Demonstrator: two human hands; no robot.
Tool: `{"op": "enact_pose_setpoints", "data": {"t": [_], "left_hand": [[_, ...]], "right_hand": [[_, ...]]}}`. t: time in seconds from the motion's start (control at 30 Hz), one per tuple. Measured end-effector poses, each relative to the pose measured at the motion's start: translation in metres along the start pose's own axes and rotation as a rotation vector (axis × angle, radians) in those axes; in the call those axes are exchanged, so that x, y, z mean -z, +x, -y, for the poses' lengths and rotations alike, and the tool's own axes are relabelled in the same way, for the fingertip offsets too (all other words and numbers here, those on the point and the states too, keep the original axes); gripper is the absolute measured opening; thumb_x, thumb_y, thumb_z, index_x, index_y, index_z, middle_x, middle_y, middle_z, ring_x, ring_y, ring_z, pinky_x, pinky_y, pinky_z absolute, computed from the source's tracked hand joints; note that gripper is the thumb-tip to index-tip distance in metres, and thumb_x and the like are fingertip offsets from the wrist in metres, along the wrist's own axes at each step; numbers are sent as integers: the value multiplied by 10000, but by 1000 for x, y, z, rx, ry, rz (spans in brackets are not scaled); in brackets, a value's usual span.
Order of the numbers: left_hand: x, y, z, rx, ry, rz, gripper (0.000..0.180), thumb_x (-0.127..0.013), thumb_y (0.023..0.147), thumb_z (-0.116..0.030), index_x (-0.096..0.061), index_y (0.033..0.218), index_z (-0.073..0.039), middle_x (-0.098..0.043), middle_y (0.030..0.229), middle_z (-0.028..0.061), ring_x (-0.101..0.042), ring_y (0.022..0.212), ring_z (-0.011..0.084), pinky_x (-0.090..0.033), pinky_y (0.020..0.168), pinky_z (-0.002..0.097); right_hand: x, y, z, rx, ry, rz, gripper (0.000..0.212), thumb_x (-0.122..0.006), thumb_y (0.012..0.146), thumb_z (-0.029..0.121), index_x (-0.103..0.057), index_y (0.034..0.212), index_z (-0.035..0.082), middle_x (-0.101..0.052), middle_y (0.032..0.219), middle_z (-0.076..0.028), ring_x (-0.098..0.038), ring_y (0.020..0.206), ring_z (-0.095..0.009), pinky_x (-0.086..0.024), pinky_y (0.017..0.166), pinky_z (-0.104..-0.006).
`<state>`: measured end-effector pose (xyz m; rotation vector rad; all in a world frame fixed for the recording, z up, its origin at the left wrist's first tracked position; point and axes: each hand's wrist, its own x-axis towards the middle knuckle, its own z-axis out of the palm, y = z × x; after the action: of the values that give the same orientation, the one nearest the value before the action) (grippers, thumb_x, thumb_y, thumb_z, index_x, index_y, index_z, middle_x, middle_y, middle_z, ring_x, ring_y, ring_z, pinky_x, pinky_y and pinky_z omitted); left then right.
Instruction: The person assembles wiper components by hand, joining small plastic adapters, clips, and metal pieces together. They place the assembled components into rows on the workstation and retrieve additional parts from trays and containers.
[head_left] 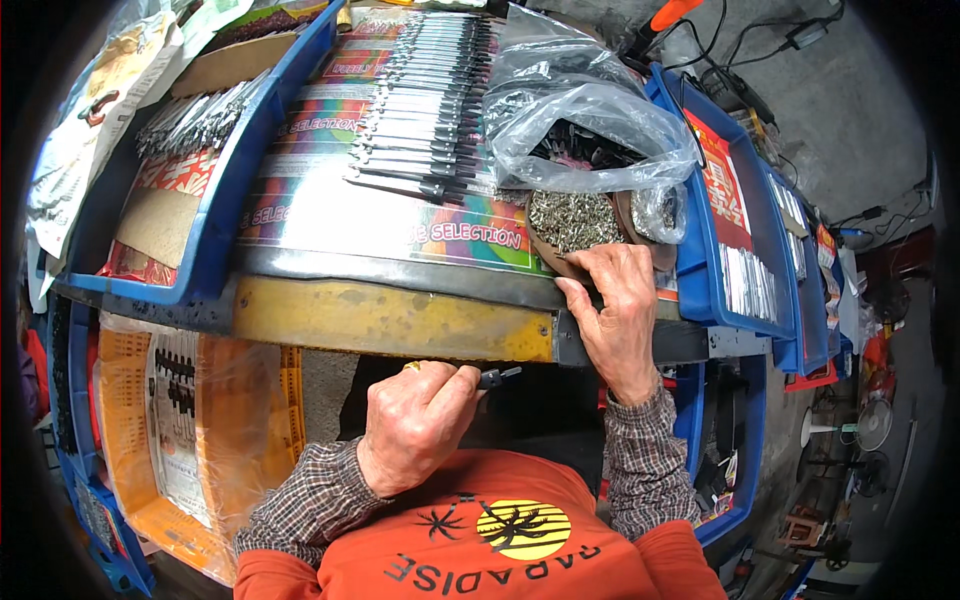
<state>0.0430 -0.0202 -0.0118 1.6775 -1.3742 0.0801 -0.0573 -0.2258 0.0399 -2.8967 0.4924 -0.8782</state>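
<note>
Fingers of the left hand [415,412] curled, thumb and forefinger pinching a small black part [492,379] with silvery end, near the table's yellow front edge [390,318]. Right hand [622,305] at the near rim of a brown dish [534,240] of small metal fittings [574,220]; fingers bent, cannot tell whether gripping any. Beyond: row of black-and-silver pen-like rods [425,112], clear plastic bag [560,82].

Legible capitals on orange shirt [455,535] and multicoloured sheet [310,172]
</note>
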Motion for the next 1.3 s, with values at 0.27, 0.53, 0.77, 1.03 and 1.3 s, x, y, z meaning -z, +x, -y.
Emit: {"op": "enact_pose_setpoints", "data": {"t": [0.27, 0.53, 0.77, 1.03, 1.3], "left_hand": [[3, -1, -3, -4, -19, 8, 265, -739, 666, -6, -624, 904, -33, -591, 732, 79, -578, 598, 241, -452, 527, 344], [6, 1, -4, 10, -46, 24, 251, -735, 669, -2, -621, 890, -39, -568, 696, 77, -571, 587, 243, -446, 517, 347], [10, 0, -4, 62, -138, 65, 212, -729, 705, -43, -595, 869, -45, -525, 676, 77, -568, 582, 262, -461, 505, 358], [9, -2, -10, 80, -136, 67, 208, -730, 710, -48, -592, 866, -46, -524, 675, 76, -567, 579, 261, -459, 504, 356], [8, -3, -15, 68, -66, 67, 248, -744, 683, -9, -610, 889, -42, -549, 683, 81, -562, 580, 254, -448, 521, 354]], "right_hand": [[1, -1, -2, 11, 72, -31, 207, -738, 698, 57, -640, 878, 24, -595, 864, -99, -527, 853, -290, -425, 760, -402], [7, 1, -1, -65, 180, -34, 118, -691, 700, -1, -618, 789, 26, -589, 783, -78, -527, 781, -259, -427, 719, -375], [18, -25, 42, -77, 493, 44, 126, -690, 725, -34, -629, 828, 5, -614, 788, -96, -587, 727, -245, -487, 660, -346], [6, -49, 63, 63, 613, 85, 156, -689, 730, -4, -602, 858, 16, -629, 888, -102, -588, 846, -286, -471, 757, -375], [8, -52, 66, 28, 617, 121, 138, -674, 737, -6, -583, 839, 15, -624, 919, -111, -583, 882, -292, -464, 778, -381]]}}
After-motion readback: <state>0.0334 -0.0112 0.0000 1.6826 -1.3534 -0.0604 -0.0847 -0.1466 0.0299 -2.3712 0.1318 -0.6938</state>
